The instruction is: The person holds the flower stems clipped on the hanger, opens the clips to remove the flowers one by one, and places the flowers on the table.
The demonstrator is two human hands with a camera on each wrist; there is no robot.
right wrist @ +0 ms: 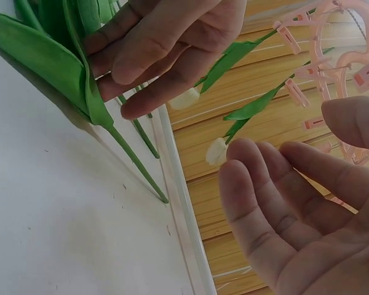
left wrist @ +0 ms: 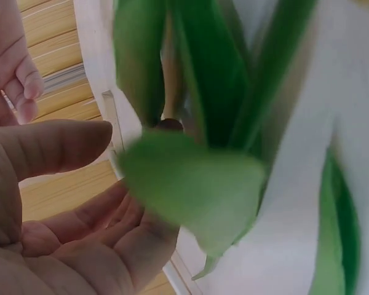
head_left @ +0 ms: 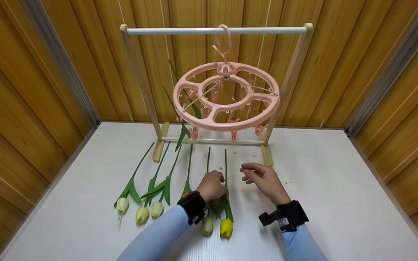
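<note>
My left hand (head_left: 212,186) is at the leaves of a bright yellow tulip (head_left: 226,228), which lies on the white table with its stem pointing away. In the left wrist view its thumb stands apart from the loosely bent fingers, beside a green leaf (left wrist: 194,184); part of the hand is hidden behind the leaves. A pale tulip (head_left: 207,226) lies just left of the yellow one, partly under the left hand. My right hand (head_left: 265,183) hovers to the right of the stems, fingers relaxed, nothing held.
More pale tulips (head_left: 142,215) lie in a row to the left. A pink round clip hanger (head_left: 227,127) hangs from the white bar (head_left: 172,31) of a wood-legged stand. White tulips (right wrist: 216,151) hang upside down from its clips (right wrist: 296,92). Wood-panelled walls (head_left: 38,90) enclose the table.
</note>
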